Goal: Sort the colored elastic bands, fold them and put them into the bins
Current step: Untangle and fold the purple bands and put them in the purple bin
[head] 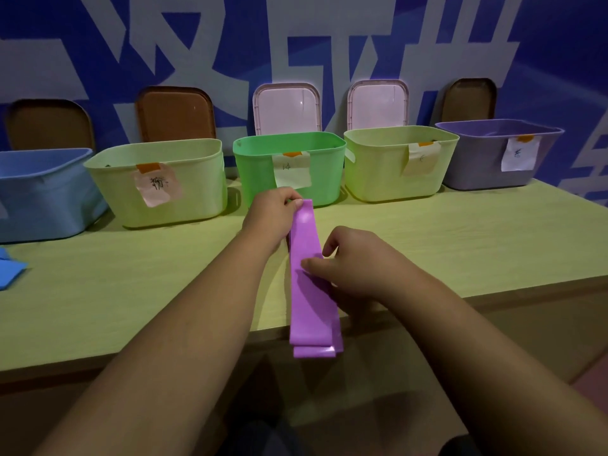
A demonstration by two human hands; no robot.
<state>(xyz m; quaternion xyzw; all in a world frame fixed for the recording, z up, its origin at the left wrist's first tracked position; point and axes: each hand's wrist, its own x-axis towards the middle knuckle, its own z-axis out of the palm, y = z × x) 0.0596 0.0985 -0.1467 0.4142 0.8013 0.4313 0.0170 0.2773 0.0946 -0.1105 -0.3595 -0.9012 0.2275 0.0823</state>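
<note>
Pinches far end of purple band (304, 238) w/ left hand (273, 213) by green bin (256, 172), nips its middle w/ right hand (348, 261), long axis straight out across desk (131, 291), near end hanging off edge closest to right hand, so prob. folds front-to-back next.

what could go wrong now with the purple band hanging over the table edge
1. The purple band hangs its near end past the table edge; if the right hand loosens mid-fold, it may slide off.
2. The left hand pinches the far end just before the green bin, while the purple bin stands far right, so a misdrop is possible.
</note>
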